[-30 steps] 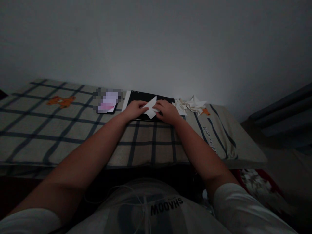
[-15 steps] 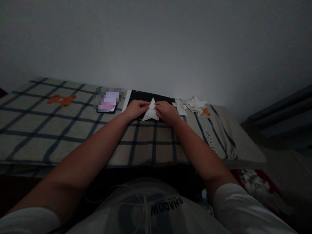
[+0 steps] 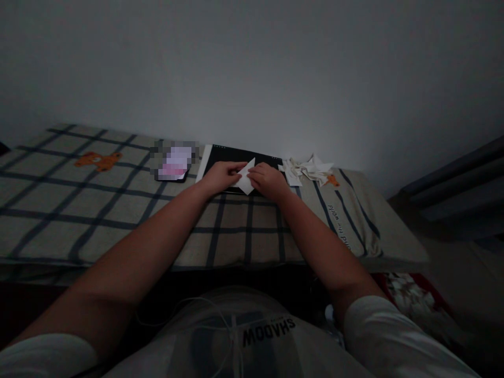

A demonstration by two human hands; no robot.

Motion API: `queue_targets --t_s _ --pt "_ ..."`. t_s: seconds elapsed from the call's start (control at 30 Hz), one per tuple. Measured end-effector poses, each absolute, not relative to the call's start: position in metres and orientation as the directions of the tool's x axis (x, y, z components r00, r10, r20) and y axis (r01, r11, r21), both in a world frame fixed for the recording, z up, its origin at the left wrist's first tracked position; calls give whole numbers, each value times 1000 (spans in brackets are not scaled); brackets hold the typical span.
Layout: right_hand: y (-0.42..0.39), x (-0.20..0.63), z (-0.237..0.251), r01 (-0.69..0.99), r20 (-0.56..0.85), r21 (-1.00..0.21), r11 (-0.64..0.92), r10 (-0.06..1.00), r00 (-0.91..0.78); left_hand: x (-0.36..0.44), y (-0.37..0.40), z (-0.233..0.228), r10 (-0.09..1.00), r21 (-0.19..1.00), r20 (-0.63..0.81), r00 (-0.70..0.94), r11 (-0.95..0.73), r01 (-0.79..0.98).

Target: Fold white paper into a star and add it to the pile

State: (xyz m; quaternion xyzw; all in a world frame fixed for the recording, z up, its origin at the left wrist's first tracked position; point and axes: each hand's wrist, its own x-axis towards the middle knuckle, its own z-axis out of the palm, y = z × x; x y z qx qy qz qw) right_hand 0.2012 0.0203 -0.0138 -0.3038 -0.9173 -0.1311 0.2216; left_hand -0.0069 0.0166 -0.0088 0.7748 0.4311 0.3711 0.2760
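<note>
Left hand: the left hand [image 3: 221,177] lies knuckles up on the dark board, its forearm running back toward 7 o'clock to a white sleeve at the lower left corner.
Left fingers: curled narrow, the fingertips pinching the left edge of the folded white paper [image 3: 246,177].
Right hand: the right hand [image 3: 269,181] sits just beside the left, at 3 o'clock of it, wrist bent a little inward; its forearm stretches back toward 5 o'clock to a white sleeve.
Right fingers: drawn close together, gripping the paper's right edge between thumb and fingertips.
Paper: a small pointed white piece held between both hands, one tip toward 12 o'clock and one toward 6 o'clock, over the near edge of the board.
Board: the black board [image 3: 232,156] lies flat against the wall at 12 o'clock of the hands, a white margin along its left side.
Bedding: the checked sheet [image 3: 118,210] with dark lines covers the surface under the board.
Paper pile: a heap of folded paper shapes [image 3: 309,170] lies at 3 o'clock of the right hand, near it but apart.
Phone: a dark device [image 3: 173,167], its screen blurred, rests at 9 o'clock of the left hand.
</note>
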Motion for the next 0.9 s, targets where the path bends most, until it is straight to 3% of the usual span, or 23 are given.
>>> queue_targets --t_s 0.33,0.63,0.9 --pt "19 196 -12 744 560 -203 637 699 -445 -5 18 -13 869 787 321 375 -466 405" --pt "20 195 -8 693 586 -375 616 736 -338 -4 19 -15 891 842 297 343 -414 345" --pt "18 196 -7 615 497 -601 510 841 -212 -5 19 -15 876 857 296 380 -420 300"
